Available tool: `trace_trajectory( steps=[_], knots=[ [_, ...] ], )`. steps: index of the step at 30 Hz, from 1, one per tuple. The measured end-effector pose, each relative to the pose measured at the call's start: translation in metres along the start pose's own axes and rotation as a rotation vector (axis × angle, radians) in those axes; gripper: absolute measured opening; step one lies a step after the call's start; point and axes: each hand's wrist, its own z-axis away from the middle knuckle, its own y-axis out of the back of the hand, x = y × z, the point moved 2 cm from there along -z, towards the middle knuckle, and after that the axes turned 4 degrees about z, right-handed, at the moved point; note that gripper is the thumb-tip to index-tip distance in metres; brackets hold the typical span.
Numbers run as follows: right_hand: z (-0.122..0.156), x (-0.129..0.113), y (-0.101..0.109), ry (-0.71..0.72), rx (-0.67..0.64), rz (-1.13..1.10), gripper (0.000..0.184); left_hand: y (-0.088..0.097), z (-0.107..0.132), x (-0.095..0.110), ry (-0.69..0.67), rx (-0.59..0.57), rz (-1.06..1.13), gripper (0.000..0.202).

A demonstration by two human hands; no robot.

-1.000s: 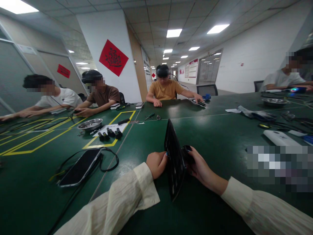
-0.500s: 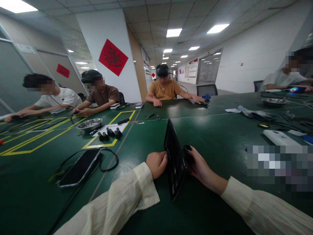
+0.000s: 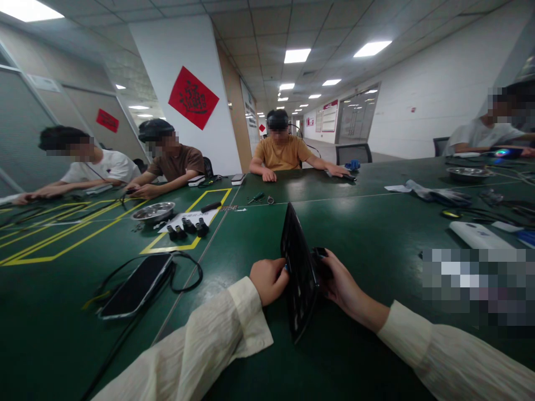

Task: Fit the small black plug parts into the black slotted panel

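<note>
A flat black panel (image 3: pixel 297 267) with small cut-outs stands on edge on the green table (image 3: pixel 368 223), right in front of me. My left hand (image 3: pixel 270 280) is curled against its left face, fingertips pressed to it. On the other side my right hand (image 3: pixel 340 281) grips the panel and a small black part (image 3: pixel 321 255) fixed to it. Both sleeves are cream-coloured.
A black phone-like device (image 3: pixel 136 285) with a looped cable lies to my left. Further left are a metal bowl (image 3: pixel 154 212), small black parts (image 3: pixel 186 228) and yellow tape lines. Several people sit round the table. A white device (image 3: pixel 476 234) and cables lie at the right.
My hands and the panel have barely moved. The person in the yellow shirt opposite has shifted one hand slightly on the table.
</note>
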Motion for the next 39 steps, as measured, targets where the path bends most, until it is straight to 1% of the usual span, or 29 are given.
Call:
trace_trajectory(
  steps=[9,16,20,30,33,39],
  knots=[
    [-0.0018,-0.0002,-0.0004,0.001,-0.002,0.003,0.033,0.0011,0.0003,0.0004,-0.001,-0.015,-0.009,0.034],
    [-0.0017,0.0014,0.0010,-0.008,-0.001,0.006,0.035,-0.0004,-0.0009,-0.0005,-0.011,-0.010,0.028,0.050],
    [-0.0019,0.0015,0.0015,0.014,-0.005,0.001,0.035,0.0008,-0.0008,0.0000,-0.008,-0.005,0.027,0.054],
    [0.0007,-0.0011,-0.0005,0.012,0.013,0.014,0.036,0.0035,0.0001,0.0015,0.027,-0.022,0.028,0.063],
    [0.0026,-0.0027,-0.0017,0.010,0.000,0.011,0.035,0.0044,0.0003,0.0026,0.033,-0.020,0.018,0.063],
    [0.0010,-0.0014,-0.0012,0.013,-0.002,-0.004,0.034,0.0035,0.0003,0.0024,0.028,-0.003,0.027,0.052]
  ],
)
